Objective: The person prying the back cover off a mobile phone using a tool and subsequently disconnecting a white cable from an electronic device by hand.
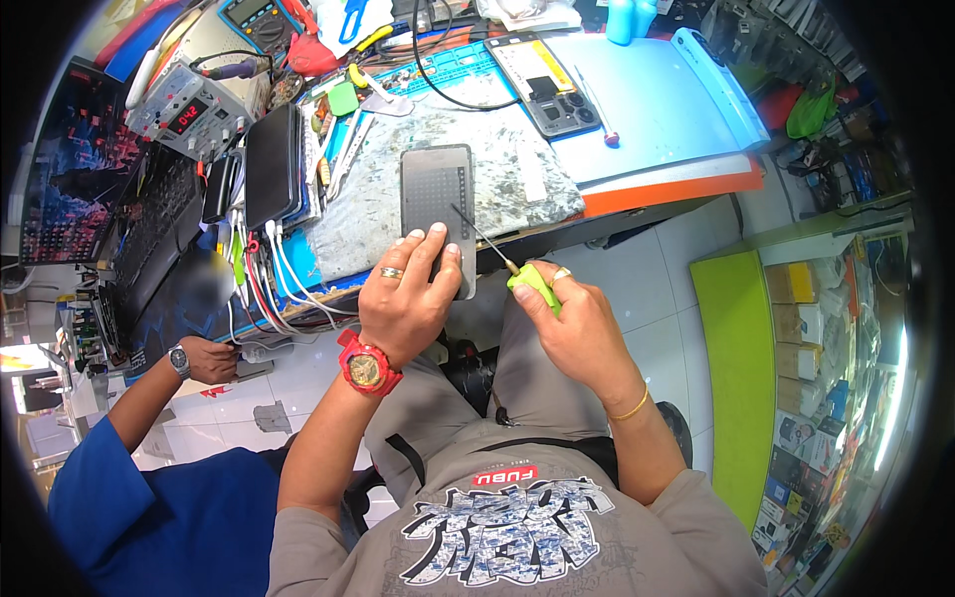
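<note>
My left hand lies with its fingers stretched over the lower part of a dark grey flat plate with a dotted grid, on the stained grey work mat. My right hand grips a light green handle of a thin-shafted tool. The shaft points up-left, its tip over the plate's right side; whether it touches I cannot tell. Behind the plate sits an opened phone with a black cable nearby.
A bench power supply, dark phones, cables and hand tools crowd the left. A light blue mat is at right, a display case beyond. A laptop stands left; below it are a co-worker's hand and blue sleeve.
</note>
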{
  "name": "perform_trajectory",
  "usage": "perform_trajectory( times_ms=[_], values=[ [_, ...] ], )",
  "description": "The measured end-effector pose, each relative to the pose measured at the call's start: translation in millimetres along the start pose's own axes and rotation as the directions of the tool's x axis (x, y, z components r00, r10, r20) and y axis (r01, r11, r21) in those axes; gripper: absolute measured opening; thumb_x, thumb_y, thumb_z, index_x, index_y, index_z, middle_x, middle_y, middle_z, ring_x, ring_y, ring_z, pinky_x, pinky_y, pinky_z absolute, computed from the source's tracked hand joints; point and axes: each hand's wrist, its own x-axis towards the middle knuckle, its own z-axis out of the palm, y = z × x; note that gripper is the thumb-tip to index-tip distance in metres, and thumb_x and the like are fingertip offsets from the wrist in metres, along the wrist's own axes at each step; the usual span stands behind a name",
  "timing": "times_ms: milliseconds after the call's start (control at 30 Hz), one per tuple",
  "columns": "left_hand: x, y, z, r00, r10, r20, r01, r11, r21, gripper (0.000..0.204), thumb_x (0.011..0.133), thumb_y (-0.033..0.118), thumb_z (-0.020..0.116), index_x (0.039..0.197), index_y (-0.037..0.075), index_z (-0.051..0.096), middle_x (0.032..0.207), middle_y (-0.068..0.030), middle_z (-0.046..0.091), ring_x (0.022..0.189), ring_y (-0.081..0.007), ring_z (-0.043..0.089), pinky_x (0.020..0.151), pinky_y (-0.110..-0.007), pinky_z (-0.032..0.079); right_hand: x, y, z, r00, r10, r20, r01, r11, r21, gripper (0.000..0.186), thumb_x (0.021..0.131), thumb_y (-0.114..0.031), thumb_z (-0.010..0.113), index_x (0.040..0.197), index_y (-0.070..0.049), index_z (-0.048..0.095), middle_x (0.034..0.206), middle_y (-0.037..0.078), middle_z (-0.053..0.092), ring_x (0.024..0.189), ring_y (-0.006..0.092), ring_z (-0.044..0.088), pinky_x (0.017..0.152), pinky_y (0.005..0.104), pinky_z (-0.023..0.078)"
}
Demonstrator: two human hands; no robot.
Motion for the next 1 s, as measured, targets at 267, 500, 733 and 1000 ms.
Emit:
perform_trajectory(
  times_ms=[267, 500, 733, 1000],
  values=[
    [-1.3, 1.2, -1.4, 1.0, 0.001, 0.001, -0.001, 1.0, -0.005, 0.029, 0.085, 0.004, 0.078, 0.114, 0.007, 0.079, 0.132, -0.0135, 0.077, 0.115, -0.0335, 0.075, 0.099, -0.043, 0.063, 0.6, 1.5, 0.2, 1.0, -0.009, 0.002, 0.009, 1.0, -0.01, 0.054, 0.111, -0.039, 0.067, 0.129, 0.011, 0.071, 0.109, 0.034, 0.077, 0.103, 0.0513, 0.075, 0.09, 0.0519, 0.059],
    [-3.4, 3.1, -1.9, 1.0, -0.005, -0.002, 0.005, 1.0, -0.016, 0.03, 0.084, 0.004, 0.079, 0.114, 0.007, 0.079, 0.131, -0.0146, 0.077, 0.115, -0.0338, 0.075, 0.099, -0.044, 0.063, 1.4, 1.6, 0.6, 1.0, -0.016, 0.003, 0.016, 1.0, -0.006, 0.054, 0.111, -0.039, 0.066, 0.129, 0.011, 0.072, 0.108, 0.033, 0.077, 0.103, 0.0513, 0.075, 0.091, 0.0518, 0.059],
    [-4.4, 3.4, -1.6, 1.0, -0.014, 0.001, 0.014, 1.0, -0.025, 0.033, 0.082, 0.003, 0.078, 0.115, 0.007, 0.079, 0.132, -0.015, 0.077, 0.116, -0.0343, 0.075, 0.101, -0.044, 0.063, 2.7, 2.2, -0.3, 1.0, 0.012, 0.022, -0.012, 1.0, 0.008, 0.054, 0.111, -0.04, 0.067, 0.13, 0.01, 0.071, 0.109, 0.032, 0.078, 0.104, 0.051, 0.075, 0.091, 0.0516, 0.059],
    [-4.5, 3.1, -3.0, 1.0, -0.015, 0.013, 0.015, 0.999, -0.038, 0.037, 0.08, 0.002, 0.077, 0.116, 0.006, 0.079, 0.133, -0.016, 0.077, 0.117, -0.0351, 0.075, 0.103, -0.045, 0.062, 3.2, 3.3, -0.4, 1.0, -0.002, 0.009, 0.002, 1.0, 0.015, 0.054, 0.111, -0.04, 0.066, 0.13, 0.011, 0.071, 0.109, 0.032, 0.078, 0.104, 0.0508, 0.075, 0.09, 0.0517, 0.059]
  ],
)
